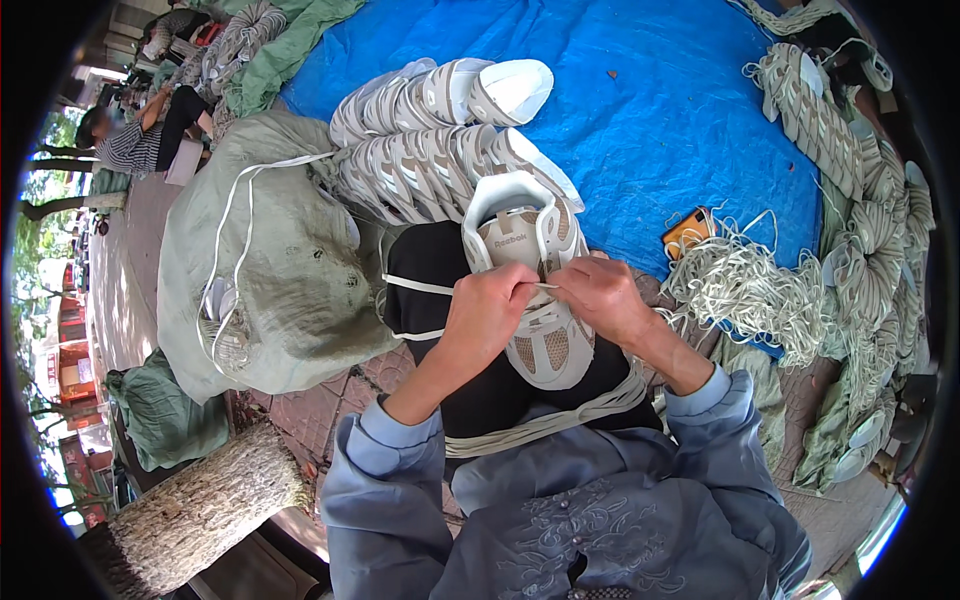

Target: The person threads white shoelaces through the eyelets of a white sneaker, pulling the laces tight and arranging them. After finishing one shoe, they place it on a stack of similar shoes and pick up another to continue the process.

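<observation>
- Outdoors on a paved ground, a blue tarp (640, 110) fills the upper middle of the frame, with a green sack (270, 270) at left.
- A beige and white sneaker (535, 290) lies at frame centre on the lap.
- The left hand (490, 310) and right hand (600, 295) are both pinched shut on its white lace (543, 286).
- Rows of sneakers (430, 130) lie above it, and loose laces (740, 290) are piled at right.

One sneaker (530, 290) on the lap, between one left hand (490, 315) and one right hand (600, 297); two rows of stacked sneakers (440, 140); one blue tarp (650, 110); one grey sack (275, 260); one orange phone (686, 231); one lace heap (745, 290).
</observation>
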A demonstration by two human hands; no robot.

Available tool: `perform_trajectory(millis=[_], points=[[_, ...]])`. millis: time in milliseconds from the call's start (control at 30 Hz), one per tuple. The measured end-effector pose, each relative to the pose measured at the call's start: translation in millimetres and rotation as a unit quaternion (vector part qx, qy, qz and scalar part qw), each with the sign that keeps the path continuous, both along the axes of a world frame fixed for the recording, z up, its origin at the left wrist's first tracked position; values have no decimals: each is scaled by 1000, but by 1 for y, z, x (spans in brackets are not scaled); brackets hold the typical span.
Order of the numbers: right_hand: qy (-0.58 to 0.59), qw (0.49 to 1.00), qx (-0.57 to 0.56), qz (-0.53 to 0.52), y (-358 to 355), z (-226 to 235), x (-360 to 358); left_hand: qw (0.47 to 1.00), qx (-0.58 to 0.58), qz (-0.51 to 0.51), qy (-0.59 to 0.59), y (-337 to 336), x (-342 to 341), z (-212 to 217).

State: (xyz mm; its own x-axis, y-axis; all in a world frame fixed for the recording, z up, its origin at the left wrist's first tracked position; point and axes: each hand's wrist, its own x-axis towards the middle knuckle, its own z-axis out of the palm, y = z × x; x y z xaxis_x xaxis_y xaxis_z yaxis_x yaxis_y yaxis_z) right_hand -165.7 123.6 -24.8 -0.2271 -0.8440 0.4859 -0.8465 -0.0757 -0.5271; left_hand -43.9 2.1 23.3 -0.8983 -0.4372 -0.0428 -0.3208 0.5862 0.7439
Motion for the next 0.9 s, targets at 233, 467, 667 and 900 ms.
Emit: perform_trajectory(millis=[233,467,667,900], points=[[1,998,64,-20,11,2,-12,998,-49,21,-39,4,-19,-5],[23,999,37,-26,3,-4,-12,997,54,26,-46,-1,-21,-9],[157,979,132,-3,-1,18,-11,998,48,16,-27,2,-25,-11],[22,992,119,27,-2,8,-22,997,71,20,-14,3,-22,-15]])
